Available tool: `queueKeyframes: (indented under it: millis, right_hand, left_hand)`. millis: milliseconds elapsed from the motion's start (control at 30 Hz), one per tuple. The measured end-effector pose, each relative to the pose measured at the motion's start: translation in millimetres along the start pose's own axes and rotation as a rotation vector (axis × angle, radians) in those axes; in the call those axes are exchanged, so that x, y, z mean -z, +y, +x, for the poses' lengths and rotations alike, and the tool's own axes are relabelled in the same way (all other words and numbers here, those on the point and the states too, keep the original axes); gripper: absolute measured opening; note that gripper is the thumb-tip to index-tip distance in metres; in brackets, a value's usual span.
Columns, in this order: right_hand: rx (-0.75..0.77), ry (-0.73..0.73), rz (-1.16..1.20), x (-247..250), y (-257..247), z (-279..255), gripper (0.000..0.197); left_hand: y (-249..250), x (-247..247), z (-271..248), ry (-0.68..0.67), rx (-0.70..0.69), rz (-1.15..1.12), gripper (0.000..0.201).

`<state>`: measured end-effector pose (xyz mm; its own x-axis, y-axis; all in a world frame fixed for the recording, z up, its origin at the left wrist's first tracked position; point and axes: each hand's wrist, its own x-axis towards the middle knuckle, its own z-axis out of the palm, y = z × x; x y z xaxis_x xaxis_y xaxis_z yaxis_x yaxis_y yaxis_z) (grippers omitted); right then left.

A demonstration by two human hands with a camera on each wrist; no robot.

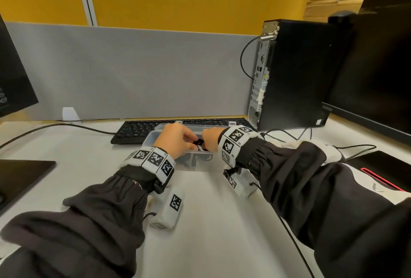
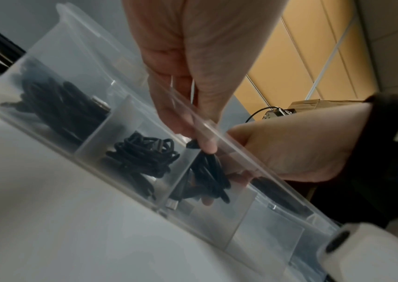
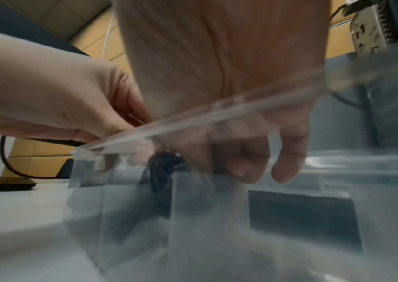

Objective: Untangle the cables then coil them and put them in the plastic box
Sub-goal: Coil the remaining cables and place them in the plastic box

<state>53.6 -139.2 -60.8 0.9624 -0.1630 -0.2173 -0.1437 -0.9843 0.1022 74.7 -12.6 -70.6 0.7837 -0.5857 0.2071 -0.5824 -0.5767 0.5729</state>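
Fingers (image 2: 207,147) of both hands pinch a black cable (image 2: 207,175). It hangs inside the box (image 2: 55,43), beside two more coils (image 2: 142,154).

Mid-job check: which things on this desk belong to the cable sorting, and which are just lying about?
Job:
- plastic box
- coiled cable held by both the left hand and right hand, going into a compartment
- stored coils

Lying about:
- keyboard
- computer tower
- monitor

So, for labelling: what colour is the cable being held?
Black; the cable shows best in the left wrist view.
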Motion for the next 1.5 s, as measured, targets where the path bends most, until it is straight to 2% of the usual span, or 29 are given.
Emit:
queueKeyframes:
  millis: [133,367,500,667,733,800,867,967,1067,1133,1233,1333,1400,1500]
  right_hand:
    - [0.006,-0.032,-0.03,1.0,4.3,3.3,0.032]
    - [0.024,-0.075,-0.037,7.2,13.1,-0.6,0.03]
    - [0.036,-0.09,-0.107,2.7,12.9,-2.7,0.039]
    - [0.085,-0.088,-0.122,0.0,15.2,-2.8,0.027]
    - [0.085,-0.082,-0.117,2.7,14.1,-6.6,0.017]
    - [0.09,-0.075,-0.068,2.6,16.5,-8.4,0.024]
    - [0.092,-0.043,0.083,2.4,25.4,-10.4,0.03]
    - [0.095,0.059,0.404,10.1,44.2,-26.9,0.029]
    - [0.076,0.168,0.624,18.9,73.1,-53.2,0.028]
    - [0.028,0.176,0.68,20.8,95.5,-74.2,0.027]
    - [-0.086,0.178,0.629,18.2,127.9,-102.6,0.028]
    - [-0.161,0.049,0.499,12.0,144.6,-128.2,0.025]
    - [-0.161,-0.13,0.395,6.2,147.0,-145.4,0.024]
    - [-0.132,-0.389,0.248,-10.9,143.5,-166.5,0.036]
  left_hand:
    - [-0.3,0.4,0.6,-0.025,0.011,0.062,0.036]
    - [-3.6,-0.5,1.8,-0.07,-0.049,0.065,0.031]
    - [3.0,-4.9,2.2,-0.137,-0.062,0.084,0.024]
    - [5.1,-8.0,10.1,-0.2,-0.005,0.168,0.021]
    - [6.8,-8.4,10.6,-0.201,0.01,0.208,0.033]
    - [9.1,-9.4,10.1,-0.172,0.026,0.248,0.044]
    - [11.2,-11.9,9.6,-0.174,0.007,0.339,0.051]
    - [14.4,-17.3,7.3,-0.197,-0.024,0.486,0.051]
    - [16.6,-18.1,7.3,-0.202,-0.032,0.508,0.051]
    - [17.3,-17.6,6.0,-0.213,-0.03,0.509,0.052]
    - [18.3,-17.8,4.1,-0.215,-0.025,0.53,0.053]
    - [19.2,-20.8,3.6,-0.227,0.008,0.534,0.052]
    - [20.9,-23.7,3.4,-0.208,0.024,0.559,0.051]
    - [24.8,-25.5,0.3,-0.13,0.002,0.632,0.05]
